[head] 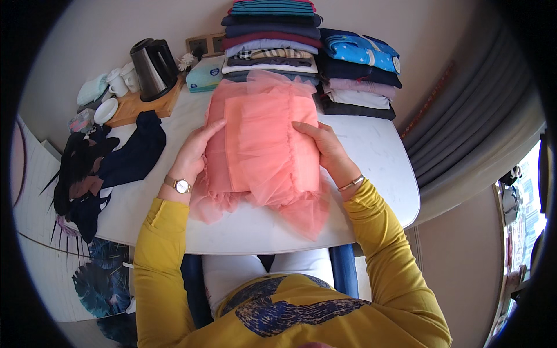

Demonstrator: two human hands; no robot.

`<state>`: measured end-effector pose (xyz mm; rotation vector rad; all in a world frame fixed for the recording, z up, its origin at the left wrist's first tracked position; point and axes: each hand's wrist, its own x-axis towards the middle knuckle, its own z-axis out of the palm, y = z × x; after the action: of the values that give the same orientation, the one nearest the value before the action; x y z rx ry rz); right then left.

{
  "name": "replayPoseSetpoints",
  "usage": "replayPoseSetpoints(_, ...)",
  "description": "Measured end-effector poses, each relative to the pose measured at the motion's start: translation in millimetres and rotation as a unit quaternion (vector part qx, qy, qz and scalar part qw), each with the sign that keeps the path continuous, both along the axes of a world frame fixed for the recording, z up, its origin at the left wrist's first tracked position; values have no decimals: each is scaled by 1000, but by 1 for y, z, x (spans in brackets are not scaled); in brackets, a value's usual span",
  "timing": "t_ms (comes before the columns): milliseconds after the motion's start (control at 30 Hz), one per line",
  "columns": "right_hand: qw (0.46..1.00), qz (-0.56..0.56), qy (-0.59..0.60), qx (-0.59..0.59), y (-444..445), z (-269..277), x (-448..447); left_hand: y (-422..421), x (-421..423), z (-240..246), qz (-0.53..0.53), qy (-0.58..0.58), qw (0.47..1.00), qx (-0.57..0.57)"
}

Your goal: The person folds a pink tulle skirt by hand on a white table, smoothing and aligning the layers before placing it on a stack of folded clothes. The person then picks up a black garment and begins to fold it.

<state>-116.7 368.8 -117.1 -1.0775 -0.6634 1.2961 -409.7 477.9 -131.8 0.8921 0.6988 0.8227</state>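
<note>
A folded coral-pink tulle garment is between my two hands over the white table. My left hand grips its left side, thumb on top and fingers mostly hidden beneath the edge. On the opposite side my right hand holds it the same way, thumb lying on the cloth. Loose ruffles of sheer tulle hang out towards me and at the far end. Whether the garment's underside rests on the table I cannot tell. Its far end is close to a tall stack of folded clothes.
A second stack of folded clothes stands at the back right, beside a grey curtain. At the back left, an electric kettle and white cups stand on a wooden tray. Dark crumpled garments lie along the left edge. A tissue pack sits behind.
</note>
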Motion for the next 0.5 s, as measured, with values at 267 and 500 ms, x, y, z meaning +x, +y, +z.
replayPoseSetpoints(267,998,-13,-53,14,4,-5,2,4,1,-8,-21,-4,998,56)
replayPoseSetpoints(500,999,11,-52,-3,8,-9,9,14,-5,-12,37,-25,998,53)
